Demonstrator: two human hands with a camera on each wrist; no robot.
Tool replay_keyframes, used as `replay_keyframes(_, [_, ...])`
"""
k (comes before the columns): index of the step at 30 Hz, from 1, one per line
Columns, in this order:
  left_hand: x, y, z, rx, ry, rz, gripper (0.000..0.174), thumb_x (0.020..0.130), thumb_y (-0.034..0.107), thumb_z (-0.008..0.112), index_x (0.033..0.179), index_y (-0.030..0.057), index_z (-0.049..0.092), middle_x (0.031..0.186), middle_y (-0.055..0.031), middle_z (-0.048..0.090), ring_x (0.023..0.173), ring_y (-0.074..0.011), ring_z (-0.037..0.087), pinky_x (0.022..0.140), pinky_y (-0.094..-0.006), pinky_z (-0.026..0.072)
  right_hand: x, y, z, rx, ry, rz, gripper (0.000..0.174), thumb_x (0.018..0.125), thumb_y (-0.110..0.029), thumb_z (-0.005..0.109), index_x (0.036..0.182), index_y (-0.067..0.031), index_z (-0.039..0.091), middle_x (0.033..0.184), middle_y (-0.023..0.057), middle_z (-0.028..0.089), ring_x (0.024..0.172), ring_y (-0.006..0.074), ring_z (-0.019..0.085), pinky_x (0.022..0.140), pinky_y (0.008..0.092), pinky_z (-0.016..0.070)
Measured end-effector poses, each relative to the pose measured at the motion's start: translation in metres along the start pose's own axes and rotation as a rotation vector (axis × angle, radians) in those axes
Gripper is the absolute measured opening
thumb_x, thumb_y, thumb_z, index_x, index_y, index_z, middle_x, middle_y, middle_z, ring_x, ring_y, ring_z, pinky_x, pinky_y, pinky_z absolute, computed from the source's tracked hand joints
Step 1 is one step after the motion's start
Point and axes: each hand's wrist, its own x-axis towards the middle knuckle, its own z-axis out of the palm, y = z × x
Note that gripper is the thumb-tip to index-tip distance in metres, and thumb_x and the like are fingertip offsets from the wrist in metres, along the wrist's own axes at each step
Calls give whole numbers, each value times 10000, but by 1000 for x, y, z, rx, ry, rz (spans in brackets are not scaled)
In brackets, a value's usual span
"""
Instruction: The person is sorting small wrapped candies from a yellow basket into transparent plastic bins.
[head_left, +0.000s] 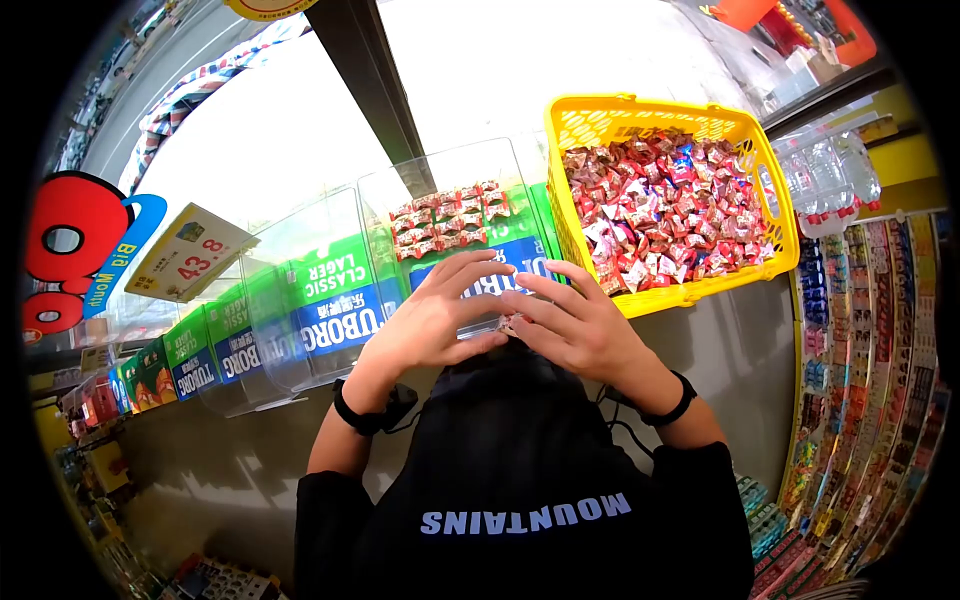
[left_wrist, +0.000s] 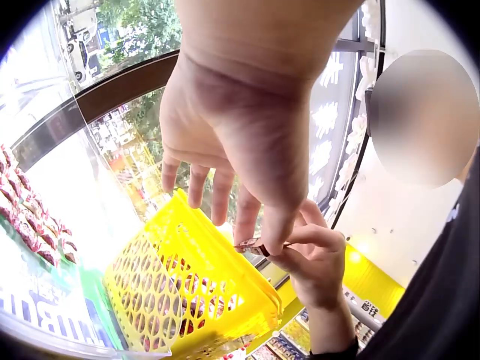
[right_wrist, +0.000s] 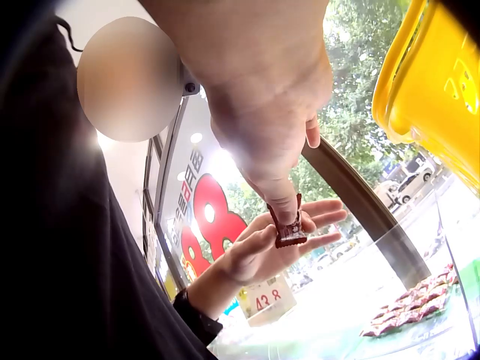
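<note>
In front of the chest, my left hand (head_left: 432, 315) and right hand (head_left: 575, 328) meet at one small wrapped candy (right_wrist: 291, 229) with a red-brown wrapper. The right hand pinches the candy, its thumb against the wrapper. Thumb and forefinger of the left hand pinch it from the other side, while the remaining left fingers stretch out straight. Just beyond the hands, similar candies (head_left: 450, 222) lie in tidy rows inside a clear plastic bin (head_left: 520, 165). To the right, a yellow basket (head_left: 660, 302) holds a heap of loose wrapped candies (head_left: 670, 210).
Green and blue beer cartons (head_left: 340, 290) line up under the clear bins, running off to the left. A price card (head_left: 190, 252) stands at the left. Bottles (head_left: 825, 175) sit beyond the basket, and stocked shelves (head_left: 860, 380) run along the right side.
</note>
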Motion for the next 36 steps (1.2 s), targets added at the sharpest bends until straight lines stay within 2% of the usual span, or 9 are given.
replay_keyframes(4, [26, -8, 9, 3, -2, 50, 420, 849, 274, 872, 1221, 130, 742, 1471, -106, 595, 1486, -385, 458, 1231, -528, 384, -13, 11, -6, -55, -37, 52, 146, 925, -168, 731, 1014, -56, 761, 1402, 81, 668, 1371, 278, 596, 1148, 549, 461])
replay_keyframes(5, [32, -7, 12, 5, 24, 26, 250, 838, 257, 860, 1032, 152, 744, 1420, -85, 613, 1462, -377, 471, 1234, -532, 377, -14, 14, -7, -60, -33, 67, 159, 938, -165, 716, 1052, -59, 746, 1405, 86, 661, 1367, 285, 597, 1153, 556, 450])
replay_keyframes(8, [37, -30, 25, 182, 126, -34, 295, 807, 261, 894, 1058, 168, 770, 1458, -78, 594, 1481, -382, 454, 1226, -536, 372, -20, 25, -15, -68, -38, 193, 165, 959, -152, 688, 1098, -69, 721, 1382, 99, 665, 1348, 289, 605, 1155, 560, 443])
replay_keyframes(10, [43, -52, 31, 285, 203, -194, 218, 797, 265, 896, 945, 168, 769, 1457, -78, 594, 1505, -404, 412, 1273, -585, 273, -25, 36, -19, -81, -3, 250, 208, 929, -160, 733, 1117, -77, 701, 1378, 146, 644, 1342, 323, 593, 1159, 570, 433])
replay_keyframes(12, [51, -84, 46, 490, 209, -289, 183, 793, 264, 880, 912, 170, 777, 1438, -99, 604, 1506, -421, 402, 1265, -627, 250, -31, 44, -21, -60, 31, 320, 230, 903, -169, 765, 1106, -78, 704, 1382, 166, 630, 1344, 343, 583, 1160, 576, 429])
replay_keyframes(18, [74, -159, 105, 683, 290, -190, 157, 762, 264, 838, 885, 183, 784, 1410, -127, 623, 1503, -418, 419, 1254, -671, 230, -37, 52, -18, 12, 67, 347, 287, 867, -189, 803, 1114, -74, 713, 1396, 183, 610, 1367, 370, 564, 1179, 591, 410])
replay_keyframes(26, [79, -174, 136, 727, 219, -231, 273, 724, 256, 865, 966, 172, 771, 1474, -138, 576, 1510, -411, 428, 1274, -681, 161, -38, 52, -18, 16, 96, 379, 283, 832, -139, 825, 1094, -72, 740, 1383, 177, 635, 1320, 362, 605, 1157, 569, 454])
replay_keyframes(31, [82, -142, 111, 692, 290, -289, 578, 746, 384, 928, 1224, 176, 679, 1407, -105, 596, 1477, -368, 458, 1287, -649, 136, -37, 50, -16, 10, 88, 381, 280, 832, -135, 826, 1090, -68, 738, 1368, 170, 641, 1313, 356, 611, 1150, 566, 459])
replay_keyframes(36, [58, -109, 66, 638, 314, -401, 531, 798, 382, 911, 1247, 197, 697, 1402, -81, 597, 1477, -339, 445, 1274, -679, 158, -36, 51, -18, 48, 100, 387, 274, 842, -139, 819, 1091, -67, 731, 1344, 168, 647, 1294, 360, 616, 1149, 560, 460])
